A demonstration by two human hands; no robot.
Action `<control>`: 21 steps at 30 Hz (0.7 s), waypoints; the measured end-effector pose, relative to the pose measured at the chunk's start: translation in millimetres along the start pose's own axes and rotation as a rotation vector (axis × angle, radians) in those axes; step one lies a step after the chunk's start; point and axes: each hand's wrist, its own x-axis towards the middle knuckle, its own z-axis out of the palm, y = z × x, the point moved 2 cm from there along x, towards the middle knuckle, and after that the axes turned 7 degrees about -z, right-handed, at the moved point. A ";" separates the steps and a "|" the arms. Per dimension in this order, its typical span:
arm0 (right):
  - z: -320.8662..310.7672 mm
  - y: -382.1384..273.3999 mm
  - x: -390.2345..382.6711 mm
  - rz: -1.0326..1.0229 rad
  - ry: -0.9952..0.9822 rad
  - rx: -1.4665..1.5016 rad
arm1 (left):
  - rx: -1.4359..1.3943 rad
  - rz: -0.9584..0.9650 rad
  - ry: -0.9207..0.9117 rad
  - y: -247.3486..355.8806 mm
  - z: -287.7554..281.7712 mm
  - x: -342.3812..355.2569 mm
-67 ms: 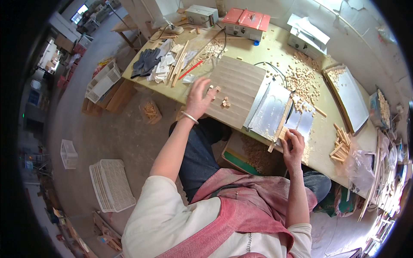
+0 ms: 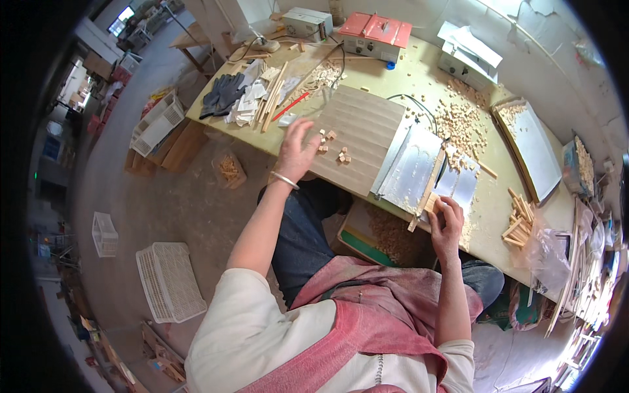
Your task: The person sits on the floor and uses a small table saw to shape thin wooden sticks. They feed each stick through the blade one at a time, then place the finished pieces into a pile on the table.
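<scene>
My left hand (image 2: 299, 152), with a bangle at the wrist, hovers over the left edge of a brown corrugated cardboard sheet (image 2: 367, 114). Its fingers are apart and nothing shows in them. Right beside the fingertips lie several small wooden cubes (image 2: 331, 135), and a second little cluster of cubes (image 2: 344, 156) sits closer to the sheet's middle. My right hand (image 2: 448, 224) has its fingers closed on a small wooden block (image 2: 430, 202) at the near end of a wooden strip. That strip lies along the metal saw table (image 2: 411, 169), next to a dark slot.
Loose cubes (image 2: 462, 121) are heaped beyond the saw table. Wooden sticks (image 2: 519, 219) and a clear plastic bag (image 2: 549, 255) lie at right. Dark gloves (image 2: 224, 95) and thin strips are at far left. A red-topped box (image 2: 375, 36) stands at the back.
My left hand has drawn back slightly to the left, away from the cubes, which stay on the cardboard. My right hand has not visibly moved.
</scene>
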 end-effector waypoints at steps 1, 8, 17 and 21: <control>0.5 0.0 0.0 0.000 -0.001 0.000 | -0.072 -0.061 0.010 -13.7 -11.4 -2.2; -0.5 -1.6 0.8 -0.005 -0.018 -0.013 | -0.056 -0.421 0.032 -67.3 -45.8 -33.2; -0.7 0.3 1.0 -0.007 -0.024 -0.019 | -0.943 -0.800 -0.086 -60.7 -14.3 -55.2; 0.6 0.4 0.2 0.008 -0.018 -0.010 | -0.976 -0.768 -0.067 -60.5 -10.0 -56.6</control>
